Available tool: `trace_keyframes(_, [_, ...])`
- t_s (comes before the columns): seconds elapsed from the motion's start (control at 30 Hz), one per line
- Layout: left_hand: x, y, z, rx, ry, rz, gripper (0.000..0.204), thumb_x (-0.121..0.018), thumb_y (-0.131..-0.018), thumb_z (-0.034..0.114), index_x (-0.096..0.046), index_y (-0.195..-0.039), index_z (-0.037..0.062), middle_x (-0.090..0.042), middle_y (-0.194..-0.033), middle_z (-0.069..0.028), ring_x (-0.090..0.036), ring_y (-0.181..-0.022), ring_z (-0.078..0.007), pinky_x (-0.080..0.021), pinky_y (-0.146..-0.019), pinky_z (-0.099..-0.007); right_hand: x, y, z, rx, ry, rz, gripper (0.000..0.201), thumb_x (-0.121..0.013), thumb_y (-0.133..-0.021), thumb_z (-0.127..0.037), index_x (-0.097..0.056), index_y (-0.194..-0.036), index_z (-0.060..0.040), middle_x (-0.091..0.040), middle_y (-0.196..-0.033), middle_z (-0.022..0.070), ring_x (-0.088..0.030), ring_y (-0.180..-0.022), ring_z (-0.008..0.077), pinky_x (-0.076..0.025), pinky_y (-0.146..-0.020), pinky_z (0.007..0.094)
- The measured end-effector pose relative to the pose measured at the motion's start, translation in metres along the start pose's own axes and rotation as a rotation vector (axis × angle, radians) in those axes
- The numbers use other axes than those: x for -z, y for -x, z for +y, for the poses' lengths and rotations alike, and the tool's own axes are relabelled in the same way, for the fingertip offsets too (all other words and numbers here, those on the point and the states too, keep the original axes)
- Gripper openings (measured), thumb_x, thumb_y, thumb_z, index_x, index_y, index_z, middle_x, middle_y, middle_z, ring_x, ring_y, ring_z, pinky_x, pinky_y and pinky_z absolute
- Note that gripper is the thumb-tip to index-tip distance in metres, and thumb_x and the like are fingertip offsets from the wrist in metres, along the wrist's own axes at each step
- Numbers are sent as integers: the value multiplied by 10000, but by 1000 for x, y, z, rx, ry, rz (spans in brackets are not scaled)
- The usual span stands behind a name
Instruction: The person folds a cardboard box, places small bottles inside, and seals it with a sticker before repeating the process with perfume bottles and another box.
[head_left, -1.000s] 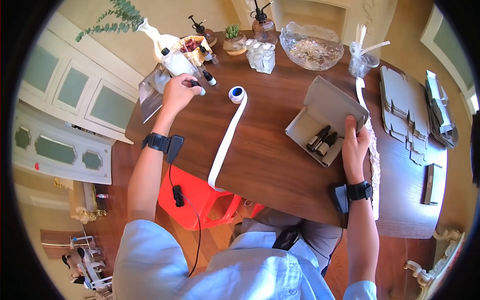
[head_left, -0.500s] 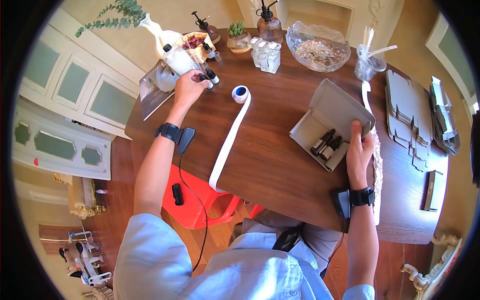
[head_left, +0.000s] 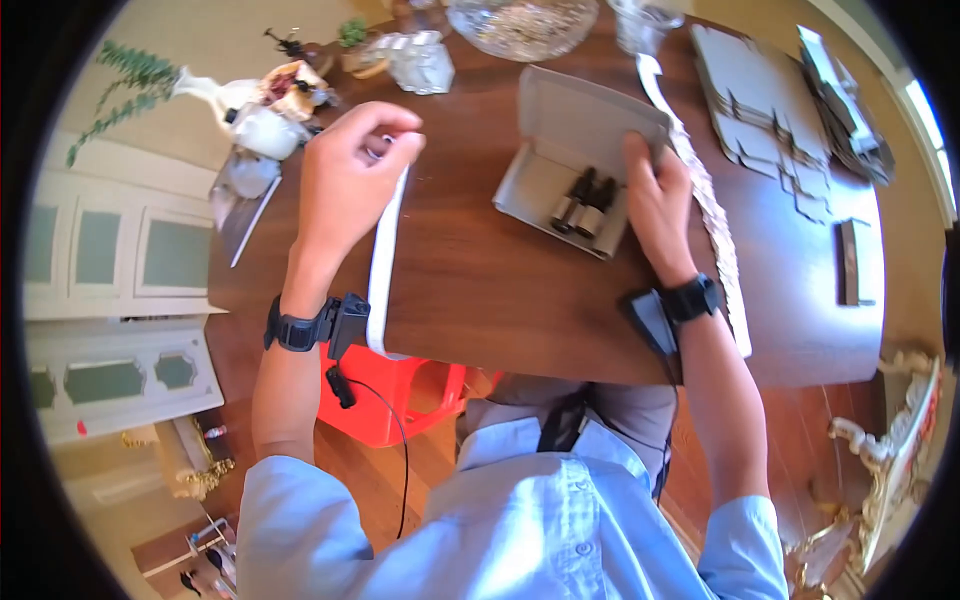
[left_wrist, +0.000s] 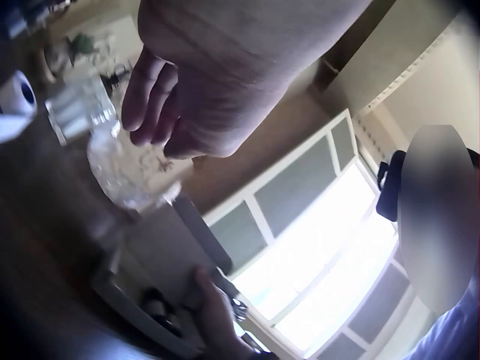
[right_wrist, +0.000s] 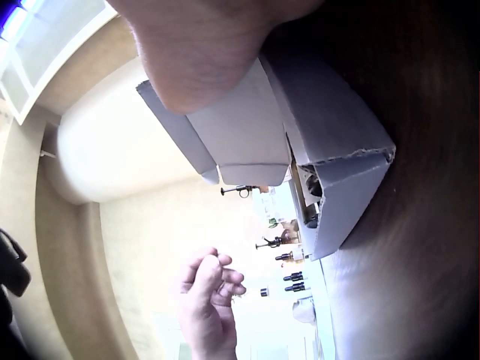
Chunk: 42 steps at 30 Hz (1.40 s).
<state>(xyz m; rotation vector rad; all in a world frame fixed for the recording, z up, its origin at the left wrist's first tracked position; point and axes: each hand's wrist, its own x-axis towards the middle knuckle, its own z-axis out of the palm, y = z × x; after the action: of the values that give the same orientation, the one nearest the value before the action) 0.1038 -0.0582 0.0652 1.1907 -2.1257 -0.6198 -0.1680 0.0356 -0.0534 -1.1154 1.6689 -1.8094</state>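
Note:
My right hand [head_left: 660, 200] holds an open grey cardboard box [head_left: 575, 115] by its raised lid, thumb over the lid's edge. Two dark bottles [head_left: 574, 200] with black tops lie side by side inside it. In the left wrist view the box [left_wrist: 150, 251] appears below the left hand. My left hand [head_left: 350, 180] is raised over the table's left part, fingers loosely bent and nothing between them. Behind it, the roll of white label tape is mostly hidden, its strip [head_left: 383, 260] running to the near edge. Small dropper bottles [right_wrist: 295, 287] stand beyond the left hand in the right wrist view.
Flat grey cardboard pieces [head_left: 755, 95] are stacked at the right. A crumpled pale strip [head_left: 705, 190] runs beside the right hand. Along the back stand a glass bowl [head_left: 520, 28], clear bottles [head_left: 420, 65] and a white vase [head_left: 205, 97]. A red stool [head_left: 370, 395] is below the table.
My left hand has let go of a small dropper bottle by the others and come back, nearer the camera. The head view has tipped and shifted. My right hand keeps hold of the box.

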Motion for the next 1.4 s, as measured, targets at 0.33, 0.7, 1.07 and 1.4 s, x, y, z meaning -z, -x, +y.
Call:
trace_keyframes(0.33, [-128,-30,63,-190,-488,-591,447,-777,-834,374,-755,-1126,37,-770,-964,-159,-735,-911,-328,-567,-861,-403,5,-6,6,73,74,-27,352,-626,-1013,-247,-590,-798,30,-545,-626,14,-459,-634,89,-410,-577,324])
trace_keyframes(0.7, [-115,-25,66,-102,-87,-540,350,-767,-764,238,-731,-959,-49,-753,-833,-185,-749,-790,-273,-582,-728,-384,1,-7,14,48,-76,-51,303,-588,-1059,-209,-611,-827,-16,-514,-705,-65,-446,-679,50,-364,-571,287])
trace_keyframes(1.07, [57,-4,-45,-75,22,-76,294,-769,-926,219,-718,-1144,29,-747,-1039,-66,-710,-967,-168,-537,-877,-287,3,-11,27,46,-50,-84,346,-602,-1074,-266,-606,-806,-48,-495,-720,-101,-420,-663,29,-333,-565,259])
trace_keyframes(1.4, [121,42,-138,307,-19,175,288,-772,-943,206,-702,-1137,5,-716,-989,-37,-673,-855,-108,-525,-789,-248,13,-2,7,45,121,-63,334,-638,-1044,-258,-639,-876,31,-619,-744,-43,-484,-701,74,-421,-625,299])
